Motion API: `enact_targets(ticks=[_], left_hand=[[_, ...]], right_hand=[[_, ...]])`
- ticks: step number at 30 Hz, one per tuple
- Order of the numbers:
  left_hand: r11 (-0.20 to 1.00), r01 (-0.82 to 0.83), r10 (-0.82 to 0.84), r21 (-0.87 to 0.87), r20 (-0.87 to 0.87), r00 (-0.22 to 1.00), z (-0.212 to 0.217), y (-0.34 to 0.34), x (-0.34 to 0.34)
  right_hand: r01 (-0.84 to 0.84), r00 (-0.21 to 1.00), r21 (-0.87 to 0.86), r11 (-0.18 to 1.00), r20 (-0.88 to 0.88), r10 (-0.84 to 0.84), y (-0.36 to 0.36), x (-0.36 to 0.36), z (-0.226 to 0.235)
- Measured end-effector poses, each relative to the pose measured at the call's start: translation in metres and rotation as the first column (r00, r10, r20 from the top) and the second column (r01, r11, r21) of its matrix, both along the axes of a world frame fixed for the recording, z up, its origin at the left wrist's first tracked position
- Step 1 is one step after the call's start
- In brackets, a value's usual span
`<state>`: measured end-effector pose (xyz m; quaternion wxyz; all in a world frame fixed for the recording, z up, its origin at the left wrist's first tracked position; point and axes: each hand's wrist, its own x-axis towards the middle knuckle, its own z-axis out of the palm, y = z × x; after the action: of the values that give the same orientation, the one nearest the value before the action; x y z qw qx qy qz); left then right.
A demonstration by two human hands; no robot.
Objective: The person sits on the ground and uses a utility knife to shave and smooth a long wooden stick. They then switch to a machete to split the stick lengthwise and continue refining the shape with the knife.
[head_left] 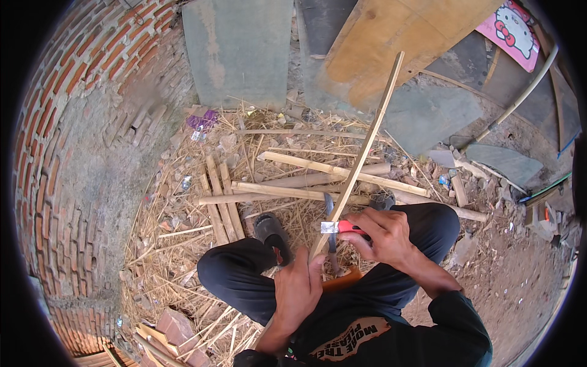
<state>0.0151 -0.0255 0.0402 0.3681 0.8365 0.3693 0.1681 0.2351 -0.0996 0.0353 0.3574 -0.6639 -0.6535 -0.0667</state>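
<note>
My left hand (pixel 298 290) grips the near end of a long thin bamboo strip (pixel 367 144) that slants up and away to the right. My right hand (pixel 380 233) is closed on the red handle of a knife (pixel 335 227). The knife's blade lies against the strip just above my left hand. Both hands are over my lap, between my knees in dark trousers (pixel 235 275).
Several split bamboo pieces (pixel 287 183) lie on straw and shavings ahead of my feet. A curved brick wall (pixel 67 153) stands on the left. Grey slabs (pixel 238 49) and a wooden board (pixel 391 37) lean at the back. Loose bricks (pixel 174 327) lie at lower left.
</note>
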Motion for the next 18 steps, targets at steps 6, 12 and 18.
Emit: enact_targets(ticks=[6, 12, 18], left_hand=[[1.0, -0.001, 0.001, 0.0, -0.008, 1.0, -0.007, 0.001, -0.009], [0.999, -0.036, 0.037, 0.015, -0.025, 0.999, -0.006, 0.001, -0.019], [0.998, -0.07, 0.07, 0.004, -0.048, 0.996, -0.008, -0.001, -0.033]], right_hand=[[0.004, 1.0, -0.003, 1.0, 0.013, -0.004, 0.005, 0.004, 0.001], [-0.03, 0.999, -0.014, 0.999, 0.035, 0.031, 0.013, 0.007, 0.002], [-0.089, 0.993, -0.014, 0.996, 0.072, 0.09, 0.022, 0.002, 0.001]])
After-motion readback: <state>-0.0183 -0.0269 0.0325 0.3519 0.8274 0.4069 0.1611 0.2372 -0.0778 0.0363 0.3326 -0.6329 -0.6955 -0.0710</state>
